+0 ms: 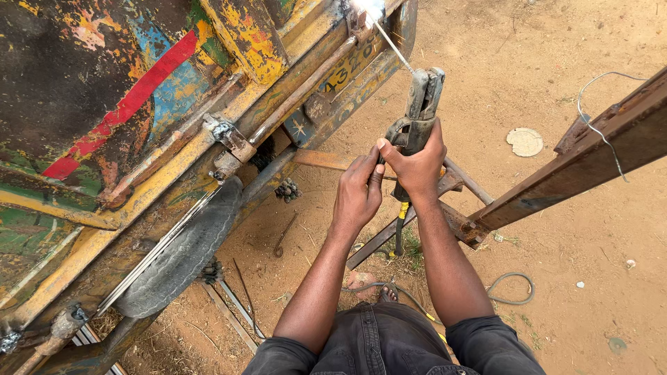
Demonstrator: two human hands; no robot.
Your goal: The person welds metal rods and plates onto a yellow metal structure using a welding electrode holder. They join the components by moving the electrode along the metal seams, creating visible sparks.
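Sandy ground, painted truck body (139, 104); right hand (415, 163) grip closed on electrode holder (417, 111), left hand (358, 194) steadying it

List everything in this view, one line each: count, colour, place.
electrode holder: one, grey metal, centre top, gripped by both hands
welding rod: one, pale, from the holder up to a bright arc on the truck frame
truck body: one, worn yellow, red, blue and green paint, left
tyre: one, black, under the body
rusty steel beam: one, brown, right
wire: one, grey, draped over the beam
cable: one, grey, looped on the sandy ground
round disc: one, pale, on the ground, upper right
left hand: on the holder's grip
right hand: around the holder's grip
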